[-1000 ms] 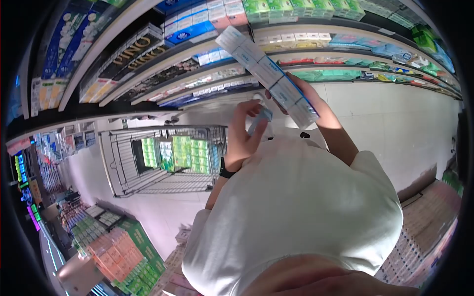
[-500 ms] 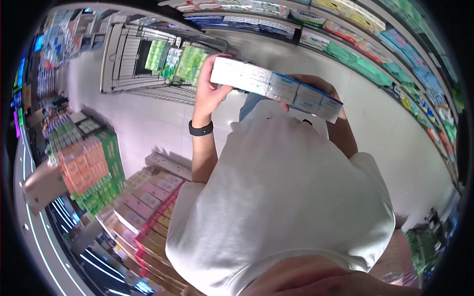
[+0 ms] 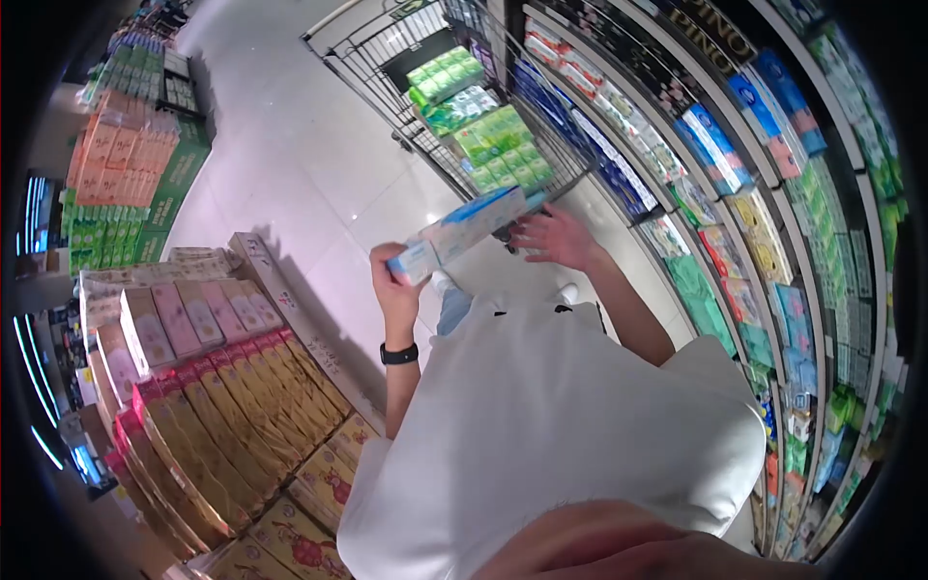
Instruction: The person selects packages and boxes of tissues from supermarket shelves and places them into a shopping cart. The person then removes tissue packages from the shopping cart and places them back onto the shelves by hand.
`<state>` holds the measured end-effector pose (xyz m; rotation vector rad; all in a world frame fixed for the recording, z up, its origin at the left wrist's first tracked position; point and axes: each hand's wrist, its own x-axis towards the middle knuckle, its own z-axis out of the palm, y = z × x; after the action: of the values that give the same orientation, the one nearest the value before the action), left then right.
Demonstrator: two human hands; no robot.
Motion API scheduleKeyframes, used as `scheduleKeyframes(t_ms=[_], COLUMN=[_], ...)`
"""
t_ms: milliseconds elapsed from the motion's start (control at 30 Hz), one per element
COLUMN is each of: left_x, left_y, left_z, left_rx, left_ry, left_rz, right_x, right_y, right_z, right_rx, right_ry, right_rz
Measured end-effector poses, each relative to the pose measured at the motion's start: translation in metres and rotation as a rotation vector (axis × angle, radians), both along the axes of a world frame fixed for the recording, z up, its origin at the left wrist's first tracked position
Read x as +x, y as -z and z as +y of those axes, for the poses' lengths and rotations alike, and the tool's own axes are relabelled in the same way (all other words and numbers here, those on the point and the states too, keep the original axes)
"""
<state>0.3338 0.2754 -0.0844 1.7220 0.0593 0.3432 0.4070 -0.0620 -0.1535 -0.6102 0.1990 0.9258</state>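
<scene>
One long, boxy white-and-blue multipack (image 3: 471, 229) is in the air between both hands, overlapping the near end of the wire shopping cart (image 3: 331, 21) in view. We mark the left hand (image 3: 394, 277) as clamped on its lower-left end; from that grip the long axis runs up and right, toward the cart. The right hand (image 3: 559, 238) is spread, just beside the far end (contact there: we can't tell). The left hand is the nearer one. We note straight edges, smooth sides, apparently film wrap, a blue top panel. Cart: thin metal grid, shiny blocky green packs (image 3: 500, 140) inside.
</scene>
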Motion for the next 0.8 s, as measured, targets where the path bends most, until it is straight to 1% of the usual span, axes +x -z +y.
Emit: scheduleKeyframes(t_ms=[33,67,100,133,167,200,233,267,300,333,367,400,433,467,500,533,600,633,667,700,733,767,800], left_x=[-0.009,-0.012,-0.011,-0.019,-0.019,-0.017,-0.018,-0.017,-0.012,-0.007,-0.002,0.006,0.016,0.026,0.037,0.053,0.092,0.117,0.147,0.176,0.209,0.244,0.278], left_y=[0.0,0.001,0.003,0.006,0.01,0.009,0.006,0.001,-0.003,-0.004,-0.004,-0.003,-0.001,0.002,0.005,0.007,0.012,0.014,0.014,0.015,0.014,0.012,0.018], left_z=[0.031,0.058,0.084,0.107,0.128,0.147,0.165,0.18,0.19,0.198,0.205,0.209,0.213,0.214,0.213,0.211,0.205,0.2,0.191,0.184,0.173,0.161,0.154], left_rx=[0.096,0.187,0.179,0.21,0.239,0.23,0.391,0.555,0.617,0.619,0.675,0.726,0.72,0.734,0.745,0.731,0.667,0.661,0.662,0.665,0.693,0.712,0.72], left_ry=[-0.061,-0.119,-0.127,-0.197,-0.273,-0.279,-0.259,-0.23,-0.177,-0.163,-0.061,0.043,0.064,0.148,0.236,0.264,0.318,0.354,0.449,0.549,0.64,0.732,0.772], left_rz=[-0.018,-0.04,-0.054,-0.084,-0.119,-0.114,-0.136,-0.154,-0.163,-0.162,-0.153,-0.146,-0.15,-0.169,-0.191,-0.208,-0.3,-0.311,-0.36,-0.402,-0.397,-0.404,-0.402], right_x=[0.007,0.018,0.031,0.033,0.042,0.048,0.051,0.053,0.056,0.063,0.068,0.071,0.071,0.074,0.081,0.091,0.116,0.13,0.148,0.163,0.176,0.192,0.207], right_y=[-0.001,-0.005,-0.008,-0.008,-0.005,-0.001,0.002,-0.002,-0.009,-0.014,-0.009,-0.005,0.0,0.005,0.01,0.013,0.011,-0.001,-0.021,-0.026,-0.006,-0.013,0.004], right_z=[0.042,0.083,0.126,0.164,0.2,0.234,0.262,0.285,0.305,0.322,0.335,0.345,0.35,0.352,0.349,0.34,0.316,0.305,0.291,0.279,0.263,0.255,0.243], right_rx=[-0.058,-0.064,-0.162,-0.26,-0.272,-0.259,-0.245,-0.248,-0.171,-0.089,-0.073,-0.071,-0.13,-0.193,-0.194,-0.202,-0.231,-0.23,-0.298,-0.359,-0.383,-0.411,-0.394], right_ry=[-0.089,-0.095,-0.198,-0.298,-0.303,-0.39,-0.476,-0.477,-0.513,-0.544,-0.548,-0.53,-0.486,-0.439,-0.39,-0.357,-0.251,-0.214,-0.081,0.052,0.168,0.308,0.339], right_rz=[0.019,0.006,0.07,0.154,0.152,0.17,0.196,0.213,0.224,0.225,0.275,0.275,0.229,0.185,0.214,0.215,0.074,0.08,0.05,0.028,0.029,0.028,0.048])
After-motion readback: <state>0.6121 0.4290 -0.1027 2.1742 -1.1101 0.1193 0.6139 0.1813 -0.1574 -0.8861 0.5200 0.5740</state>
